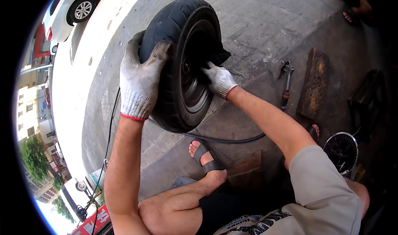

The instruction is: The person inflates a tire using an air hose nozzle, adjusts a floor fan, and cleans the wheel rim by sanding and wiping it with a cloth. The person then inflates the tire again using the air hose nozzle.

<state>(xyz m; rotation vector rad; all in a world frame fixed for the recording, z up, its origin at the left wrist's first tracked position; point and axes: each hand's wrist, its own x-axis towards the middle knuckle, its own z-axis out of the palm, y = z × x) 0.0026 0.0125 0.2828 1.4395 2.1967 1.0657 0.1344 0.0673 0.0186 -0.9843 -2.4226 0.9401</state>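
A small black-tyred wheel (172,27) stands tilted in front of me, its metal rim (199,96) facing right. My left hand (141,79), in a white knitted glove with a grey coated palm, is closed around the left side of the tyre, thumb over the tread. At the open face of the rim, my right hand (219,79), gloved too, presses a black cloth (219,56) into the hollow. Its fingertips are partly hidden by the cloth and the rim. Whether the wheel rests on the floor is hard to tell.
Right of the wheel lie a metal hand tool (287,82) and a worn wooden block (314,83). A black hose (232,141) crosses the floor below the wheel. Near my right knee is a round wire-rimmed object (340,152). Another person's sandalled foot (352,16) shows at upper right.
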